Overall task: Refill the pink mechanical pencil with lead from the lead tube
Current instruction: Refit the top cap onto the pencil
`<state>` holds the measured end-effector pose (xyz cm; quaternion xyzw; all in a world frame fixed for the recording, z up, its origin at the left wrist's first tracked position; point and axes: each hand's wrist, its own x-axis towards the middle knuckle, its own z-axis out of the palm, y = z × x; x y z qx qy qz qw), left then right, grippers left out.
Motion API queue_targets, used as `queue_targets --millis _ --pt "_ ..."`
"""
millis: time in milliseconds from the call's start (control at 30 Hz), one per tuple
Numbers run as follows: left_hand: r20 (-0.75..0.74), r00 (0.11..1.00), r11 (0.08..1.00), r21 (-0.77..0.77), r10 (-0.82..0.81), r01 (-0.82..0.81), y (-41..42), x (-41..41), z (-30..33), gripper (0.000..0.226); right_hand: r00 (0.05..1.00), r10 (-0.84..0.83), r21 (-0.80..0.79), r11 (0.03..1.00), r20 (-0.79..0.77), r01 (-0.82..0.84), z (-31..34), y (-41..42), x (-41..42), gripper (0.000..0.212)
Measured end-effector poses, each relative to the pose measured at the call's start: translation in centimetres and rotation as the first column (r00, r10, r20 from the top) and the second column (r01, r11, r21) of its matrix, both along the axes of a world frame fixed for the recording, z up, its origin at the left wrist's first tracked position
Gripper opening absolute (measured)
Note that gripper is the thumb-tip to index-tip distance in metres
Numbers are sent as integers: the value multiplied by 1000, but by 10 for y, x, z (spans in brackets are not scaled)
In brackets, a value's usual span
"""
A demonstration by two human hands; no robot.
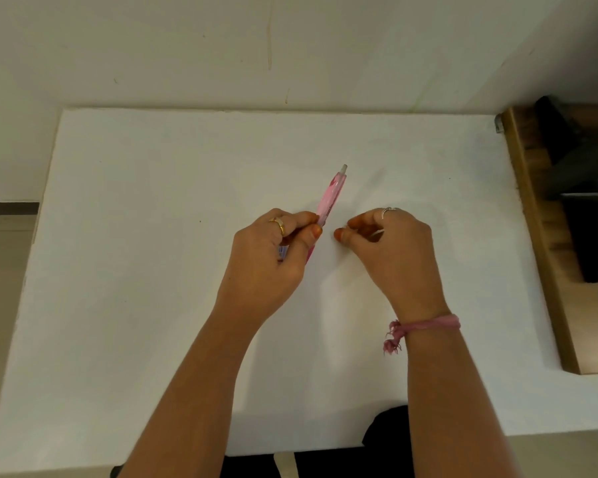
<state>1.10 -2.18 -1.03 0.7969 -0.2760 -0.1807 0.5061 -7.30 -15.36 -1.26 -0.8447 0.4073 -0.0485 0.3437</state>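
My left hand [273, 257] is closed around the lower part of the pink mechanical pencil [332, 194]. The pencil slants up and to the right above the white table, and its pale grey end [344, 168] points away from me. A small bluish-violet piece [282, 251] shows between the left fingers; I cannot tell whether it is the lead tube. My right hand [394, 250] hovers just right of the pencil without touching it, thumb and forefinger pinched close together. A pale sliver [377, 232] shows inside its curled fingers. No lead is visible.
The white table top [152, 270] spreads wide around both hands. A wooden piece of furniture [546, 236] with a metal part stands along the right edge. A white wall [221, 46] rises behind the table. A pink thread is tied on my right wrist [425, 326].
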Motion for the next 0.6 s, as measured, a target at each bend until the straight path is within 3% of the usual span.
queue_targets --millis 133,200,267,333,433,600 --pt "-15 1000 1000 -12 5 -5 1 -1 1 20 999 27 12 1000 -26 -27 3 1 -1 14" --pt "-33 999 1000 -15 -8 7 1 -1 3 19 992 -93 187 979 90 75 9 0 0 11" --pt "-45 998 999 -18 -43 42 1 -2 5 18 886 -379 575 800 267 169 19 -2 1 8" --pt "-47 995 996 -13 -85 84 0 -4 7 19 737 -592 834 547 326 70 28 -5 1 9" --pt "-38 992 992 12 -123 123 -1 -6 9 20 678 -651 904 425 342 -48 33 -6 0 12" --pt "-19 991 992 7 -130 130 0 -5 9 19 699 -628 902 429 342 -56 34 -5 1 14"
